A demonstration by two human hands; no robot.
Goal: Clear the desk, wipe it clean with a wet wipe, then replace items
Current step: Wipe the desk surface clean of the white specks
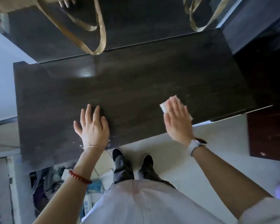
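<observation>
The dark wooden desk (136,88) fills the middle of the head view with nothing standing on its top. My right hand (178,120) lies flat near the desk's front right edge, pressing a white wet wipe (164,106) onto the wood; the wipe shows at my fingertips and past my little finger. My left hand (92,126) rests flat on the desk near the front edge, fingers spread, holding nothing. Small white specks dot the wood beside my left wrist (111,141) and to the right of the wipe (187,94).
Tan bag straps (100,34) hang from above over the desk's back edge, with another strap (194,21) at the right. A dark cabinet (268,135) stands at the right. Clutter (58,178) lies on the floor under the desk's left end. My feet (132,159) stand on pale floor.
</observation>
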